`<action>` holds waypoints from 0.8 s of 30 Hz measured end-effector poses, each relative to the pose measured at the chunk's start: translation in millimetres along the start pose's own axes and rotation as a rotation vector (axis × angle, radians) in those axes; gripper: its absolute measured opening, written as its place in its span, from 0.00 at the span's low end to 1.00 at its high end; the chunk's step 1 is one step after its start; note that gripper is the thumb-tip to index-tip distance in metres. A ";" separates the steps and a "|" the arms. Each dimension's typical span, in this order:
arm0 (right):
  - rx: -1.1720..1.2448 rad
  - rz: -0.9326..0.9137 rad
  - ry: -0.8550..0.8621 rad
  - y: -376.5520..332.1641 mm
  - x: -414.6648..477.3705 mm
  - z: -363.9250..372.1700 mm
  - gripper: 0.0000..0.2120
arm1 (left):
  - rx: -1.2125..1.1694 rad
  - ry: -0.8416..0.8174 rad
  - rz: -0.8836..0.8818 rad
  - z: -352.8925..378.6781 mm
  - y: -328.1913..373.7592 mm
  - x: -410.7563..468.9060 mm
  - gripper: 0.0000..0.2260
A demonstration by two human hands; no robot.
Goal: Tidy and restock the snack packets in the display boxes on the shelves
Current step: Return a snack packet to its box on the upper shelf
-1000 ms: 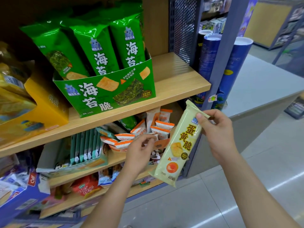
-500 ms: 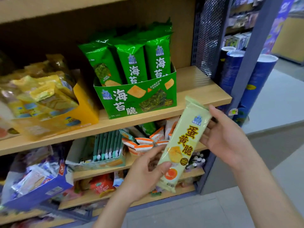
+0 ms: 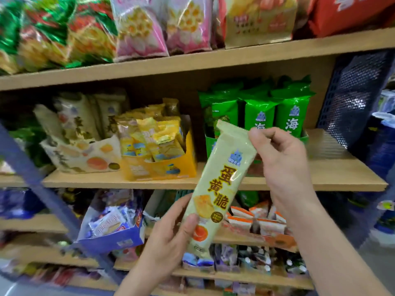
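Note:
I hold a long pale-yellow snack packet (image 3: 222,182) with an egg-yolk picture, tilted in front of the middle shelf. My left hand (image 3: 171,238) grips its lower end, thumb on the front. My right hand (image 3: 282,163) pinches its upper end. On the middle shelf, far left, a cream display box (image 3: 85,155) holds matching pale packets. Beside it stands a yellow display box (image 3: 162,167) of small yellow packets. A green display box (image 3: 210,144) of green seaweed packets (image 3: 292,116) stands behind the held packet.
Large snack bags (image 3: 141,28) fill the top shelf. Below the middle shelf are a blue box (image 3: 115,238) of white packets and orange-topped packets (image 3: 256,218). A blue slanted post (image 3: 42,189) crosses the left; a dark mesh panel (image 3: 354,99) closes the right end.
The view has swung up and left, bringing the top shelf and cream box into sight. Both hands raised the packet with it, and my right hand's grip changed to a pinch at its top.

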State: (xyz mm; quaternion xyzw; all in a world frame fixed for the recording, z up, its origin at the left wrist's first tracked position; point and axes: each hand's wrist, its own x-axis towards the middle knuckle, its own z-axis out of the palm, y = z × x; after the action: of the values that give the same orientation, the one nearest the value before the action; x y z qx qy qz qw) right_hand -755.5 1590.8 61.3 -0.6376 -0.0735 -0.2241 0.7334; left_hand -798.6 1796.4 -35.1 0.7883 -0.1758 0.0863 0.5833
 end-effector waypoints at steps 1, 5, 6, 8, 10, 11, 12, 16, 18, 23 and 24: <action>0.032 0.027 -0.054 -3.9 0.5 12.5 0.12 | 0.016 0.043 0.027 -8.3 0.4 0.2 0.22; 0.051 0.137 -0.317 -12.8 -1.7 67.3 0.18 | 0.058 0.175 0.069 -52.1 4.9 2.5 0.14; 0.025 0.109 -0.321 -14.1 -2.5 83.0 0.17 | 0.067 0.176 0.075 -65.6 4.1 3.3 0.15; 0.001 0.036 -0.293 -15.9 -1.2 114.3 0.15 | 0.040 0.164 0.079 -96.6 -2.0 8.1 0.16; -0.008 -0.034 -0.272 -18.6 2.9 141.6 0.13 | 0.041 0.158 0.067 -131.6 -12.8 14.9 0.15; 0.003 -0.073 -0.258 -21.1 6.3 153.9 0.13 | 0.105 0.184 0.081 -150.6 -18.3 20.8 0.15; 0.019 -0.114 -0.243 -24.3 10.7 166.4 0.13 | 0.191 0.222 0.095 -171.1 -23.6 28.4 0.14; 0.066 -0.299 -0.181 -36.6 28.6 221.3 0.11 | 0.636 0.426 0.154 -256.5 -45.1 79.3 0.13; 0.057 -0.379 -0.157 -37.6 34.4 248.1 0.12 | 0.832 0.443 0.121 -291.1 -56.2 104.4 0.15; -0.045 -0.536 -0.071 -36.0 40.7 297.7 0.14 | 1.132 0.288 0.146 -340.8 -74.0 124.6 0.20; -0.067 -0.558 -0.056 -36.0 41.3 303.6 0.14 | 1.118 0.238 0.174 -345.9 -76.7 123.6 0.21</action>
State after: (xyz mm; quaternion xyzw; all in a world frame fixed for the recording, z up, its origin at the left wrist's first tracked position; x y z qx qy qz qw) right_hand -680.0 1871.9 163.4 -0.6225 -0.2589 -0.4020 0.6196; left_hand -631.5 2123.0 44.2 0.9443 -0.1008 0.3018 0.0844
